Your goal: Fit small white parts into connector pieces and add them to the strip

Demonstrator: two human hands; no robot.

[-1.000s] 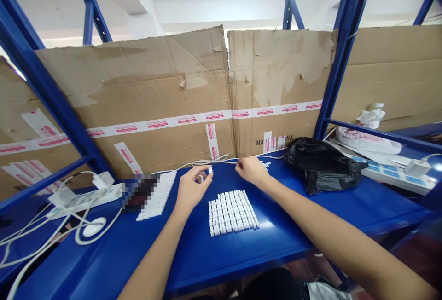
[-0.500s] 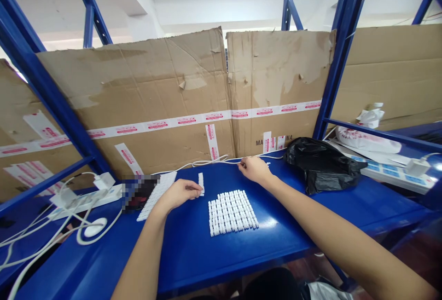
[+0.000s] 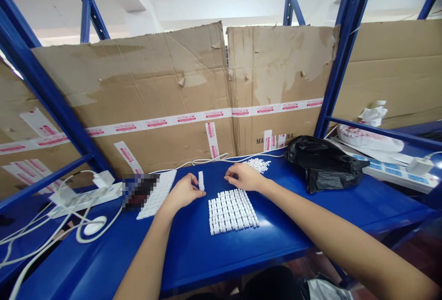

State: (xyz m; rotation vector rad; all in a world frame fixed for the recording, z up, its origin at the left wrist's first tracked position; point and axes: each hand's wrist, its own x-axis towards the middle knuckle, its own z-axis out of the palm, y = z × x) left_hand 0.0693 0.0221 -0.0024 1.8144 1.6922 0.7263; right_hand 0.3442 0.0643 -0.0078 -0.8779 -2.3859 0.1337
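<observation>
My left hand (image 3: 188, 192) rests beside a short row of small white pieces (image 3: 200, 179), thumb and index finger apart at its near end. Over the blue tabletop to the right, my right hand (image 3: 243, 176) has its fingertips pinched together; whatever they hold is too small or hidden to name. Behind that hand lies a loose pile of small white pieces (image 3: 258, 165). Nearer to me, several rows of white pieces (image 3: 232, 211) lie side by side in a block. A white gridded sheet or block (image 3: 159, 195) lies left of my left hand.
A black plastic bag (image 3: 322, 162) sits at the right. Power strips stand on both sides, the left one (image 3: 86, 201) with tangled white cables. Cardboard (image 3: 165, 83) walls off the back, and blue rack posts (image 3: 340, 51) frame the table (image 3: 193, 258).
My right hand has moved left and toward me from the loose pile, which now shows. The left thumb and fingers have parted at the short row.
</observation>
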